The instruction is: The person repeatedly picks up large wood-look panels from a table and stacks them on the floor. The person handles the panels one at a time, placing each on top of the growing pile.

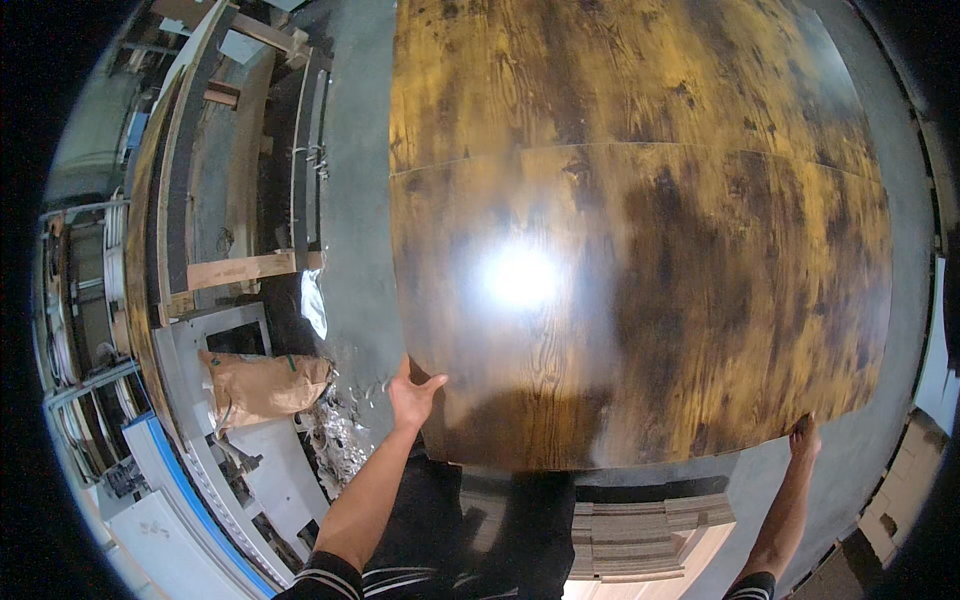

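Observation:
A large wood-grain panel (pixel 680 320), mottled yellow and dark brown, lies broad and flat in front of me, with a bright glare spot on its surface. My left hand (pixel 411 400) grips it at the left edge close to the near corner, thumb on top and the other fingers mostly hidden beneath. At the near right corner, my right hand (pixel 804 438) is closed on the front edge, its fingertips partly out of sight. Past a thin seam, a second panel (pixel 600 80) of the same pattern reaches toward the far side.
Below the near edge sits a stack of thin boards (pixel 650 540). To the left are a wooden frame (pixel 240 270), a crumpled brown paper bag (pixel 265 388), shiny scraps (pixel 340 435) on the floor and a blue-edged pale panel (pixel 185 520). Flat cardboard-coloured pieces (pixel 905 475) lie at right.

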`<state>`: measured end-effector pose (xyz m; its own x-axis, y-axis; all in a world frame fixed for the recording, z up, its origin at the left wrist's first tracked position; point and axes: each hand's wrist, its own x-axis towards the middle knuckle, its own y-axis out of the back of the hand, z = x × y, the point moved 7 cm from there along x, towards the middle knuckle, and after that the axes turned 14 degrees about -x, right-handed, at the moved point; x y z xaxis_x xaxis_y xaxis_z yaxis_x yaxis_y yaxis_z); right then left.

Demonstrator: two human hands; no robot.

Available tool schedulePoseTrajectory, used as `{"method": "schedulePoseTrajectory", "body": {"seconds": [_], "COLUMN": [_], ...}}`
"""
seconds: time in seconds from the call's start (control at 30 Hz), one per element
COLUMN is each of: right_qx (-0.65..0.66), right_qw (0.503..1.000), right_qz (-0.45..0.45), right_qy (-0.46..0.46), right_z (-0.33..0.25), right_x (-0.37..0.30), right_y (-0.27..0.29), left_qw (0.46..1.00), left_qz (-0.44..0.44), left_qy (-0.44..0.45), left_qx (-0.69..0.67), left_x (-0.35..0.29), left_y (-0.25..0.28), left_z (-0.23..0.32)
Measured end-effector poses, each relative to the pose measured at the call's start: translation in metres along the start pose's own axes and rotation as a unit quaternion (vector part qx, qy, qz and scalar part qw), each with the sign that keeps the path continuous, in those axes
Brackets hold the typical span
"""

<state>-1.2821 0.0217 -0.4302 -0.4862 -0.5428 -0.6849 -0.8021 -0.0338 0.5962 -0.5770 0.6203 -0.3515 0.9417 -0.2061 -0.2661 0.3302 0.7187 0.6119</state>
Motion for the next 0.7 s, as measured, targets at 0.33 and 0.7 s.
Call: {"method": "schedulePoseTrajectory", "body": {"seconds": [0.33,0.7], "right_qx": [0.089,-0.122], "right_qw": [0.993,0.973], "right_qz": [-0.077,0.037], "right_qy": [0.029,0.193], "right_z": [0.007,-0.007], "right_x": [-0.023,-0.016], "right_y": [-0.018,-0.004], "left_qw": [0.995,0.999], "left_qz": [-0.035,-0.022], "left_qy": [0.037,-0.003], "left_qx": [0.082,0.025], "left_x": [0.003,0.003], "left_y": [0.003,0.001], "left_z": [0.013,0.005]}}
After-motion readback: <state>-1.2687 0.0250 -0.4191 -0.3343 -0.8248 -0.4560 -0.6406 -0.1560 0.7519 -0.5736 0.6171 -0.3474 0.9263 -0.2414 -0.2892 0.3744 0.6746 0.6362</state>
